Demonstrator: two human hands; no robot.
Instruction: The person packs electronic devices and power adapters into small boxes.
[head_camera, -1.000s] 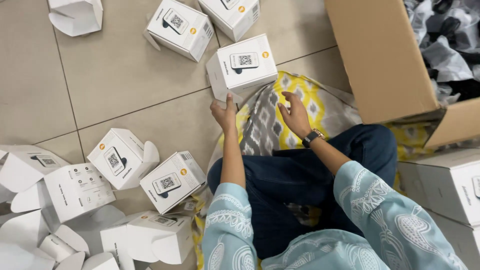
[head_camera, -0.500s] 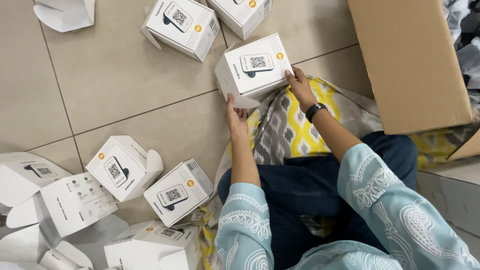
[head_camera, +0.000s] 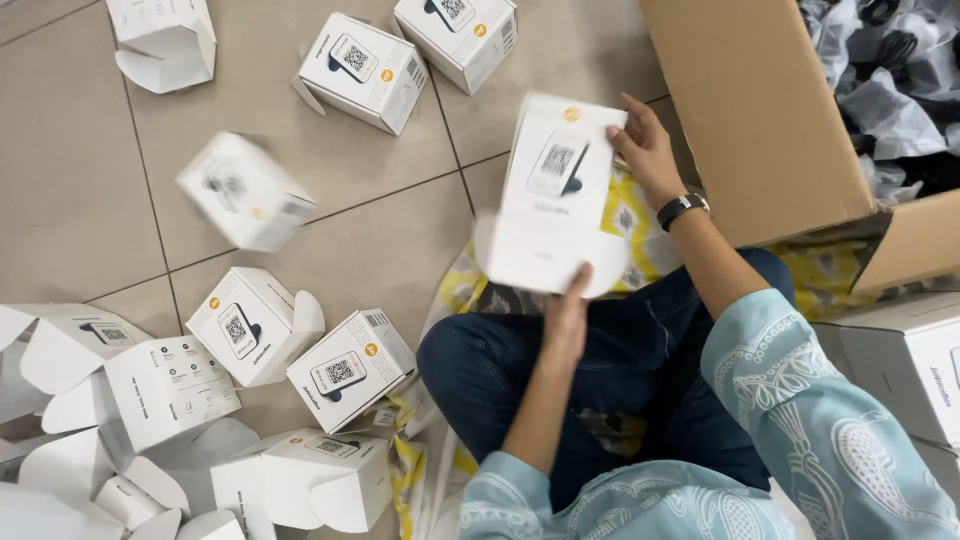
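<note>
I sit cross-legged on the tile floor and hold a white carton box (head_camera: 553, 200) with an open, rounded flap above my lap. My left hand (head_camera: 566, 312) grips its near bottom edge. My right hand (head_camera: 645, 148), with a black watch on the wrist, holds its far right corner. A picture of a small dark device and an orange dot are printed on the box's face. Beside my right hand stands a large brown cardboard carton (head_camera: 765, 120).
Several identical white boxes lie around: two at the top (head_camera: 362, 70) (head_camera: 458, 35), two by my left knee (head_camera: 250, 325) (head_camera: 345, 370), and a heap of open ones at bottom left (head_camera: 120, 400). One blurred box (head_camera: 245, 192) is over the floor at left. Grey wrapped items (head_camera: 900, 80) fill the carton.
The white box that my hands held flat on the floor is now lifted and tilted up toward me. A blurred box has appeared at left, seemingly in motion.
</note>
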